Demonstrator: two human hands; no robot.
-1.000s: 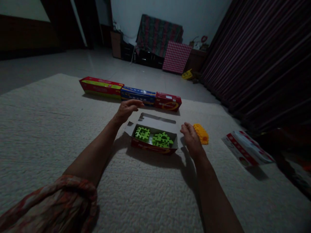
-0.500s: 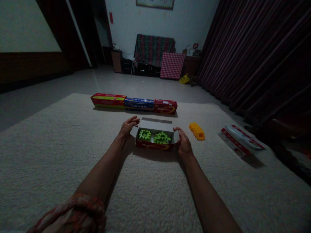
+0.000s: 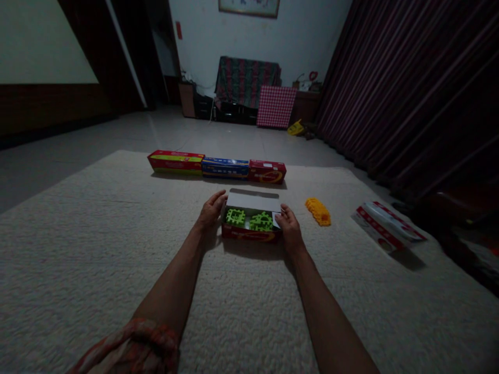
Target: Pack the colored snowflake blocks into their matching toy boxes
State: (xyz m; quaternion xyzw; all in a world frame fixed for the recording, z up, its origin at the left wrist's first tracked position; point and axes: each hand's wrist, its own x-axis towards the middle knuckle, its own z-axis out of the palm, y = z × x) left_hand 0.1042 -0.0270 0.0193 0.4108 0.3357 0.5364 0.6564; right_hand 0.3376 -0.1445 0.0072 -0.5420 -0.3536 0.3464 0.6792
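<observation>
An open red cardboard box (image 3: 249, 236) rests on the pale mat before me, its white lid (image 3: 253, 200) raised at the back. Inside lie green toothed plastic building pieces: one group at the left (image 3: 235, 217), another at the right (image 3: 261, 222). My left hand (image 3: 211, 209) presses against the box's left end, thumb side up, steadying it. At the opposite end, my right hand (image 3: 289, 224) has its fingers and thumb on the right side flap (image 3: 276, 220), which tilts inward. Part of each hand's grip is hidden by the box.
Yellow toothed pieces (image 3: 318, 211) lie right of the box. Farther right is a red-and-white package (image 3: 385, 224). Behind stand a red-and-green box (image 3: 176, 162), a blue box (image 3: 225, 169) and another red box (image 3: 267, 172) in a row. The mat (image 3: 249, 306) spreads across the floor.
The side flaps, spread outward before, are now pushed up and inward by my hands. My left hand has come in closer to the box's end.
</observation>
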